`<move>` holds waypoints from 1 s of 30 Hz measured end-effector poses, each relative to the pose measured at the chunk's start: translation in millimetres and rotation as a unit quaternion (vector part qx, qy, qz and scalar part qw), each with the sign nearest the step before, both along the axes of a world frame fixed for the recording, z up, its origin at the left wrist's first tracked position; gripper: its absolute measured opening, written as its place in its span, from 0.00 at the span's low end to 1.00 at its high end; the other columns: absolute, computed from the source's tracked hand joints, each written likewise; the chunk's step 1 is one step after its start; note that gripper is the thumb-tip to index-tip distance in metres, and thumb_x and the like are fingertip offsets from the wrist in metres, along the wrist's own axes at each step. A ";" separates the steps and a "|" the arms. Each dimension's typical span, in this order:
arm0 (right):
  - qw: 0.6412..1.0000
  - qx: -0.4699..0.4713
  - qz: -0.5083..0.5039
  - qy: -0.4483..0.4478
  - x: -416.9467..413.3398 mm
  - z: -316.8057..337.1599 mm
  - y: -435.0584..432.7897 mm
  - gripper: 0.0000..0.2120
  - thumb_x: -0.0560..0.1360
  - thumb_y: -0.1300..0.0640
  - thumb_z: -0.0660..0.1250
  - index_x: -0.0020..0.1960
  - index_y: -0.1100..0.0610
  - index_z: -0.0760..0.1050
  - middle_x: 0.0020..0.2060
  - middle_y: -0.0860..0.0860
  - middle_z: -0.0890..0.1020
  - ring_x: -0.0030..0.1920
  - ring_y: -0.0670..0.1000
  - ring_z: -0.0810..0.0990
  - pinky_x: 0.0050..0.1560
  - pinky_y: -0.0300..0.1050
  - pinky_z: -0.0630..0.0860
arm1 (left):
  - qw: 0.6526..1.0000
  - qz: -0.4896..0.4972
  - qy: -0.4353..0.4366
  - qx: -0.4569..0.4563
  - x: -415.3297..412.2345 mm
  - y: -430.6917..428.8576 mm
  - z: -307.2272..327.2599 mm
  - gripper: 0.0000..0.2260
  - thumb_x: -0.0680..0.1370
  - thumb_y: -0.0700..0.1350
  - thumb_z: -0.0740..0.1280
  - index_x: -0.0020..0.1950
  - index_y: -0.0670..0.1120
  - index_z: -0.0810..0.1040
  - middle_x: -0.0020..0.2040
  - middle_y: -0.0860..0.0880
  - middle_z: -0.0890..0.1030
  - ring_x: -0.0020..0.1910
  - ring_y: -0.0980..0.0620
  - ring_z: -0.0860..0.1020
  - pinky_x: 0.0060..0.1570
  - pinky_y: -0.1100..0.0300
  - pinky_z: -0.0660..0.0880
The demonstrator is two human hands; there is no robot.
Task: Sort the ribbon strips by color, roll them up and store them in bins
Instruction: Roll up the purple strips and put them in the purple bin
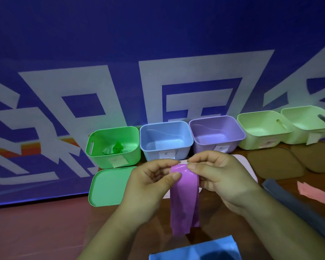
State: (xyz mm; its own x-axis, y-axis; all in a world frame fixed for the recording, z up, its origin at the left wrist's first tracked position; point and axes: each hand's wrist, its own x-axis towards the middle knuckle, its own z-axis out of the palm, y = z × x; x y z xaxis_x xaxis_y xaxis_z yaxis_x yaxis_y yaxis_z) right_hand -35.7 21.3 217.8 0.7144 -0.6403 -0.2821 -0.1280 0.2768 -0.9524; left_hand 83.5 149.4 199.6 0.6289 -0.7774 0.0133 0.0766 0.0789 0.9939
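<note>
Nearest the lens, a blue ribbon strip (195,249) is seen lying flat at the bottom edge; it is carried by a reddish-brown wooden bench (45,231). The room is dimly lit, and the background is filled by a blue banner (158,44) printed with large white characters.

Five open bins are lined up in a row along the back of the bench. From the left these are a green bin (133,156), a blue bin (150,152), a purple bin (204,145), a first pale green bin (251,143) and a second pale green bin (296,137). A green ribbon roll (117,148) is held in the green bin, partly unrolled; nothing can be made out in the others. Paper labels (118,160) are stuck to the front walls. A green lid (109,186) is laid flat in front of the green bin; a pale lid (248,166) is partly hidden behind the hands; two brown lids (274,164) are laid in front of the pale green bins.

Above the bench, just before the blue and purple bins, a purple ribbon strip (184,199) is held up. Its long axis is run from the fingertips straight toward the camera; its far end is curled over at the top; its near end is stopped just short of the blue strip. That curled end is pinched by the left hand (152,182) and by the right hand (219,175), both clamped on it between thumb and forefinger and brought close together.

To the right, a grey strip (289,199) and a pink strip (315,194) are laid slantwise on the bench.
</note>
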 end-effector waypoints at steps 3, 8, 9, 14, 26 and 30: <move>0.996 -0.090 0.001 0.008 -12.1 3.1 -17.9 0.05 0.72 0.64 0.74 0.43 0.54 0.84 0.39 0.55 0.86 0.41 0.53 0.84 0.50 0.51 0.81 | 1.000 0.006 0.011 0.009 -16.1 -17.8 10.2 0.12 0.72 0.28 0.70 0.47 0.44 0.84 0.37 0.50 0.86 0.38 0.58 0.83 0.41 0.68 0.77; 0.984 -0.172 0.021 -0.035 -38.1 12.2 -48.5 0.13 0.70 0.69 0.74 0.44 0.51 0.83 0.42 0.47 0.86 0.40 0.46 0.84 0.44 0.37 0.78 | 0.999 0.034 0.007 0.024 -37.5 -48.7 17.7 0.11 0.73 0.31 0.71 0.48 0.47 0.85 0.41 0.47 0.87 0.41 0.56 0.83 0.43 0.65 0.78; 0.980 -0.192 0.032 -0.040 -43.4 14.0 -54.9 0.15 0.70 0.69 0.74 0.44 0.49 0.83 0.43 0.46 0.86 0.42 0.45 0.84 0.45 0.37 0.78 | 0.999 0.034 0.007 0.024 -42.1 -54.5 19.6 0.12 0.73 0.31 0.71 0.46 0.48 0.86 0.42 0.47 0.87 0.41 0.55 0.84 0.43 0.65 0.78; 0.949 -0.302 0.085 -0.018 -62.5 18.9 -85.1 0.18 0.68 0.64 0.78 0.48 0.43 0.83 0.47 0.43 0.85 0.50 0.48 0.84 0.55 0.44 0.79 | 0.998 0.050 0.009 0.032 -60.7 -77.4 27.6 0.10 0.73 0.33 0.72 0.46 0.47 0.86 0.43 0.46 0.87 0.43 0.54 0.84 0.46 0.64 0.78; 0.977 -0.181 0.116 0.000 -65.0 23.8 -116.9 0.10 0.68 0.64 0.78 0.46 0.53 0.84 0.42 0.50 0.87 0.44 0.48 0.85 0.47 0.38 0.80 | 1.000 0.023 0.021 0.002 -66.5 -92.5 32.5 0.15 0.72 0.29 0.71 0.54 0.44 0.83 0.40 0.47 0.85 0.41 0.53 0.83 0.44 0.63 0.78; 0.985 -0.124 0.119 -0.007 -60.9 25.8 -116.1 0.09 0.71 0.66 0.74 0.50 0.58 0.82 0.41 0.54 0.87 0.42 0.50 0.86 0.45 0.39 0.80 | 1.000 0.012 -0.026 0.006 -60.2 -91.4 28.9 0.13 0.71 0.32 0.73 0.49 0.47 0.85 0.44 0.46 0.86 0.44 0.52 0.83 0.46 0.61 0.79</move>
State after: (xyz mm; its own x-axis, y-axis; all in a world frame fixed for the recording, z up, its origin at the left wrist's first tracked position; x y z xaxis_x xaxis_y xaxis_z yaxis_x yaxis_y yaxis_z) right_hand -96.6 -94.8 243.6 0.8551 -0.5026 -0.1277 -0.1477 -0.0001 -0.9890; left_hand 23.3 58.0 228.6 0.6468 -0.7617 0.0383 0.0223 0.0691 0.9974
